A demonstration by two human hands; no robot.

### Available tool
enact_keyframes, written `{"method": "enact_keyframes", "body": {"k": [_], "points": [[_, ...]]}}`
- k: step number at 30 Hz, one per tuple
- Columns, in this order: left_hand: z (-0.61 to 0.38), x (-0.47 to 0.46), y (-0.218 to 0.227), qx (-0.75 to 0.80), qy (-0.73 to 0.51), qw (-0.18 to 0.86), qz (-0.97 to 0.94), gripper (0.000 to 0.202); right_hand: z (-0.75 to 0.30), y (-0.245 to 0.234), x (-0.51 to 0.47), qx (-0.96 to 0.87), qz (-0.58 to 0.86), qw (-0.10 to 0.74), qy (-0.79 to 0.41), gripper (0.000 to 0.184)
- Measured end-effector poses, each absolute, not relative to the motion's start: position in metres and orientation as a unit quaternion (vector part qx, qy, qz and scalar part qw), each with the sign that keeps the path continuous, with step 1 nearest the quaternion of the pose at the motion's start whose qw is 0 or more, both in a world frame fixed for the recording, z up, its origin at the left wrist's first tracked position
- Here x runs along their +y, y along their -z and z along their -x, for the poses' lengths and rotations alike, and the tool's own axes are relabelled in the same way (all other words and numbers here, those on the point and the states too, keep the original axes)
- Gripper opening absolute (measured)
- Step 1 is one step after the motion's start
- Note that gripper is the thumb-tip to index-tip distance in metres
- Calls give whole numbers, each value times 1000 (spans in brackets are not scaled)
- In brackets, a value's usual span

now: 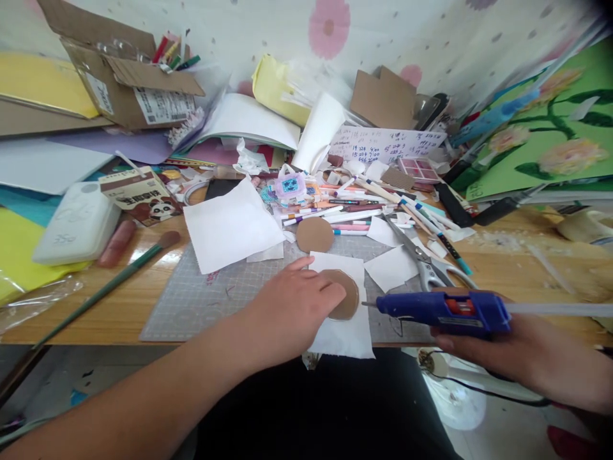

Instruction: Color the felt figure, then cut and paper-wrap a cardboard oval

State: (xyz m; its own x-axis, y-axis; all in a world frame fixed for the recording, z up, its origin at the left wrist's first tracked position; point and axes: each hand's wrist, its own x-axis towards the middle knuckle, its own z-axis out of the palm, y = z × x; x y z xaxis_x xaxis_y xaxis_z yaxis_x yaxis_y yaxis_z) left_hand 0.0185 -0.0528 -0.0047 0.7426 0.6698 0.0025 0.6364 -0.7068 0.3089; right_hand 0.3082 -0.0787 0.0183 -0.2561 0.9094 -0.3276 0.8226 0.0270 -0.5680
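My left hand (294,300) presses with bent fingers on a brown cardboard disc (349,297), holding it against a piece of white paper (342,338). A shiny line, like glue, runs along the disc's rim. Part of the disc is hidden under my fingers. In my right hand (527,351) is a blue hot glue gun (431,310) with a long glue stick out of its back. Its nozzle points left, just short of the disc's right edge. A second cardboard disc (315,235) lies behind the paper.
A grey cutting mat (177,313) lies below the papers, over the table's front edge. Scissors (426,265), paper scraps (393,267) and many pens crowd the right and back. A long paintbrush (115,281) and a drink carton (138,195) are at left. A cardboard box (129,83) stands behind.
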Motion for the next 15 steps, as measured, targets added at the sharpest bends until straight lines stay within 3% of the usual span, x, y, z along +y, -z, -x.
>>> {"method": "enact_keyframes", "body": {"k": [6, 9, 15], "points": [[-26, -66, 6, 369, -53, 126, -919, 29, -300, -31, -69, -716, 577, 20, -392, 39], [-34, -78, 6, 381, -70, 97, -917, 17, -304, -28, -60, -697, 600, 40, -391, 42], [-71, -99, 8, 398, 6, 15, -917, 57, -285, -30, -27, -704, 597, 48, -382, 45]]}}
